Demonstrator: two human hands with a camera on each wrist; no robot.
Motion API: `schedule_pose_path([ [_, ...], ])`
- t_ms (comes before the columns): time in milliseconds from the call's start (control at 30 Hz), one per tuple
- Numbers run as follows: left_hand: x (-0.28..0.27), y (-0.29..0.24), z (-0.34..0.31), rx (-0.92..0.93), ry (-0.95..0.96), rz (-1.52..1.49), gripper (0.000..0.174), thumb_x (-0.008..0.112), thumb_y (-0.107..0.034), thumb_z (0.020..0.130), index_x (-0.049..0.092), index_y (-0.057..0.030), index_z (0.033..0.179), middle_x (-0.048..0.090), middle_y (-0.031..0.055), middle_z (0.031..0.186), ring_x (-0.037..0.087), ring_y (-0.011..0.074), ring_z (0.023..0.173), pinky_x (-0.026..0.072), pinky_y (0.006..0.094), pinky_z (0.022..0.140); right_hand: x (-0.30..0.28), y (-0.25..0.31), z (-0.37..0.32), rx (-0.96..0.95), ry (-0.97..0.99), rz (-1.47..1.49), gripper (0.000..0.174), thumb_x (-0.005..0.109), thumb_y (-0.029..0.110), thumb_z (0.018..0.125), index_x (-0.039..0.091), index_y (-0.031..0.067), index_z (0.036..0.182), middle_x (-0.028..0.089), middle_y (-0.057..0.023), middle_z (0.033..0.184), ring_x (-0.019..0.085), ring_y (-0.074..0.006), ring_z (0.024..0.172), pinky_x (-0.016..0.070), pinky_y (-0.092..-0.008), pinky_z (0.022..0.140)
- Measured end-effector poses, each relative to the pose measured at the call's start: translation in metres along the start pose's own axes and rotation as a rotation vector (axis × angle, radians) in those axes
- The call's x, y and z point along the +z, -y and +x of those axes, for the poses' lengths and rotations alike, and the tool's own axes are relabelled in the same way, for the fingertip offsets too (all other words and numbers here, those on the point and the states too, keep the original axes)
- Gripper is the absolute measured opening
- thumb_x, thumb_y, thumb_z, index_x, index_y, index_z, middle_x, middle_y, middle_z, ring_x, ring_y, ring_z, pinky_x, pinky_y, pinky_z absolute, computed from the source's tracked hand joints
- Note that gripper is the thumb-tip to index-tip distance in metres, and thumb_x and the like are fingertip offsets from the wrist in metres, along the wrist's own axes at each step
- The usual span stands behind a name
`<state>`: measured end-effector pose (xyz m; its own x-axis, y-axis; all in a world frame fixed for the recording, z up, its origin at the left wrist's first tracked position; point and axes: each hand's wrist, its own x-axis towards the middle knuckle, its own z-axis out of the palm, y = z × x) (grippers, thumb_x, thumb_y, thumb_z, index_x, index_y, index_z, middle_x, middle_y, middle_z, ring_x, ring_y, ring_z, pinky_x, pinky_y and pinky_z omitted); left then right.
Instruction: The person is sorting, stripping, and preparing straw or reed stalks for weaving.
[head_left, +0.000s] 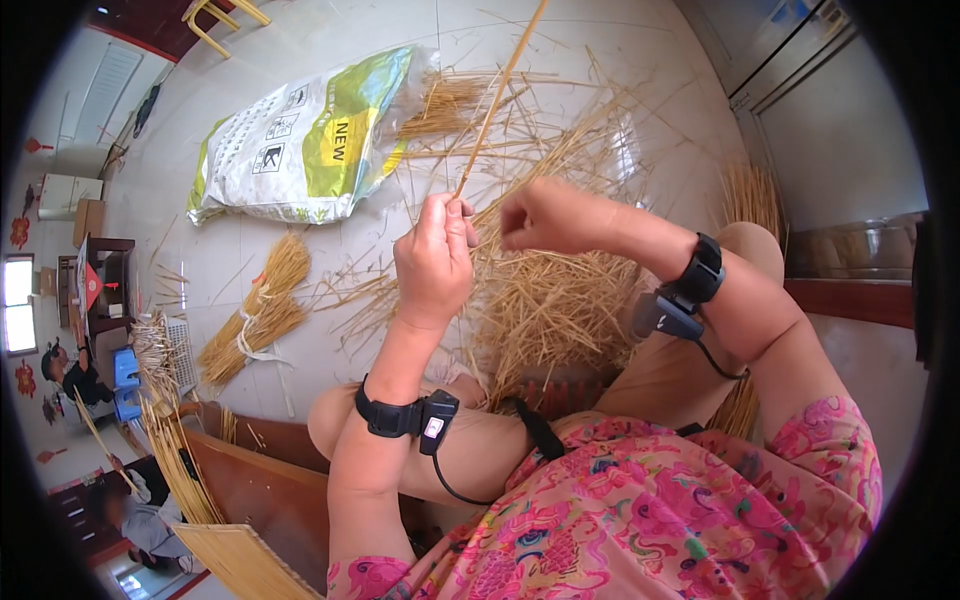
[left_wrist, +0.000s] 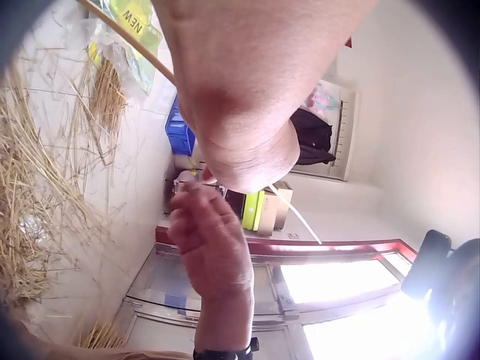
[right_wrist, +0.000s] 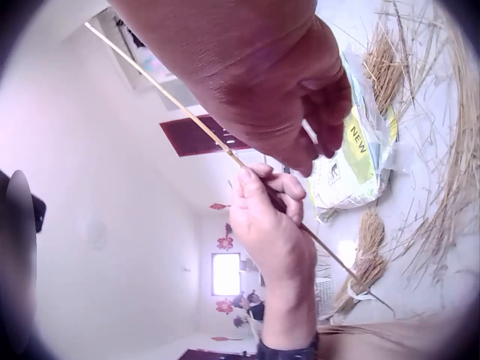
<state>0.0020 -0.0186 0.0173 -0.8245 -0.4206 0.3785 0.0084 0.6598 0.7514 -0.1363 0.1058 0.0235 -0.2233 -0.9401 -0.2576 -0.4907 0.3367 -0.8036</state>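
My left hand (head_left: 435,258) pinches one long, thin straw stalk (head_left: 497,98) between thumb and fingers. In the head view the stalk slants up and away from the fist; in the right wrist view it passes through the left hand (right_wrist: 271,234) and sticks out on both sides. Close to its right, my right hand (head_left: 562,216) hovers, slightly blurred, with fingers loosely bent. The right wrist view has the right hand's fingers (right_wrist: 328,124) hanging apart from the stalk, with nothing visible in them. Beneath both hands a heap of loose straw (head_left: 550,310) covers the floor.
A white and green sack (head_left: 290,140) lies beyond the left hand, straw poking from its mouth. Tied straw bundles (head_left: 255,310) lie at left, near a wooden bench (head_left: 260,475). Metal doors (head_left: 840,140) stand at right. Other people (head_left: 85,375) sit far left.
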Motion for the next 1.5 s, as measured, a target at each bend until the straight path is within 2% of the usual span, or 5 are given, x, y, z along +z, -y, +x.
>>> schedule_pose_path([
  [167,0.003,0.004,-0.001,-0.022,0.012,0.067,0.007,0.049,-0.011,0.093,0.053,-0.0060,0.090,0.060,0.0091,0.061,0.061,0.0268,0.054,0.0456,0.0362,0.048,-0.006,0.007,0.008,-0.183,-0.231,0.782,0.016,0.067,0.014,0.084,0.063,0.0019,0.093,0.064,-0.0017,0.077,0.058,-0.0077,0.068,0.0465,-0.0235,0.060],
  [267,0.005,0.005,-0.001,0.032,0.028,0.157,0.013,0.047,-0.011,0.095,0.053,-0.0024,0.088,0.058,0.0088,0.061,0.059,0.0199,0.053,0.0451,0.0316,0.051,-0.001,0.011,0.008,-0.216,-0.327,0.866,0.013,0.065,0.014,0.087,0.063,0.0019,0.091,0.063,-0.0004,0.076,0.057,-0.0061,0.068,0.0449,-0.0203,0.059],
  [367,0.008,0.009,-0.002,0.046,-0.006,0.185,0.005,0.053,-0.012,0.090,0.055,-0.0070,0.090,0.062,0.0121,0.066,0.060,0.0323,0.056,0.0445,0.0399,0.048,0.001,0.008,0.009,-0.159,-0.389,0.843,0.015,0.065,0.016,0.086,0.064,0.0014,0.087,0.063,-0.0009,0.074,0.057,-0.0058,0.065,0.0448,-0.0197,0.057],
  [967,0.002,0.020,-0.005,-0.020,0.124,0.290,0.008,0.049,-0.013,0.091,0.053,-0.0075,0.094,0.061,0.0133,0.068,0.060,0.0339,0.061,0.0444,0.0420,0.052,-0.060,0.002,-0.002,-0.080,-0.688,0.853,0.028,0.050,0.025,0.096,0.066,0.0015,0.095,0.064,-0.0021,0.081,0.055,-0.0051,0.064,0.0413,-0.0187,0.054],
  [1500,-0.064,0.053,0.013,0.138,0.066,0.669,0.009,0.054,-0.014,0.087,0.052,-0.0050,0.088,0.060,0.0140,0.081,0.058,0.0343,0.079,0.0434,0.0446,0.069,-0.174,-0.065,-0.065,-0.334,-1.543,1.070,0.024,0.049,0.023,0.096,0.059,0.0013,0.094,0.060,-0.0066,0.078,0.052,-0.0067,0.054,0.0394,-0.0177,0.045],
])
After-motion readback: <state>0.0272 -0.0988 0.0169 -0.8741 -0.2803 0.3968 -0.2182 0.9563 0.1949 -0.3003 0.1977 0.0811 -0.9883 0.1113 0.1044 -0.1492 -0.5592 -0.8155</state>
